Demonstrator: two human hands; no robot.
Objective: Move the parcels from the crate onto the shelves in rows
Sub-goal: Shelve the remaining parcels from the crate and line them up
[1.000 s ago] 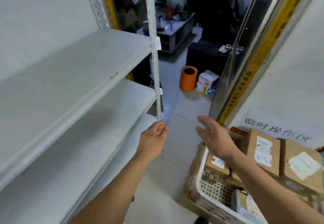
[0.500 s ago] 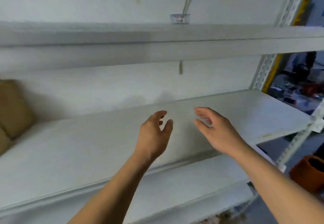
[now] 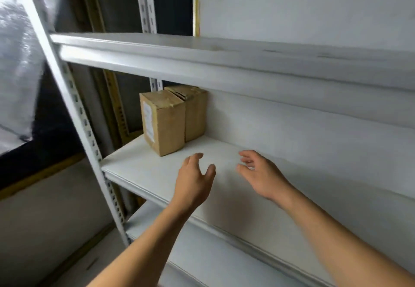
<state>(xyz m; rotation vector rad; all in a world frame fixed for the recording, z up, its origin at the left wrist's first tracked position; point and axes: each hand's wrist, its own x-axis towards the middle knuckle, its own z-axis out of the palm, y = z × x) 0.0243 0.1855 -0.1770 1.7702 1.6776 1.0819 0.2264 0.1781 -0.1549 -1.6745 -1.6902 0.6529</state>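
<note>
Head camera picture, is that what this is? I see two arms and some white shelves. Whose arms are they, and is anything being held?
Yes, the camera sits on a person's head and looks down at their own bare arms; no robot is here. The left hand and right hand hang open above the white metal middle shelf, holding nothing. At the shelf's far left end stand two upright brown cardboard parcels, side by side: the front one bears a white label, the back one stands against the wall.
</note>
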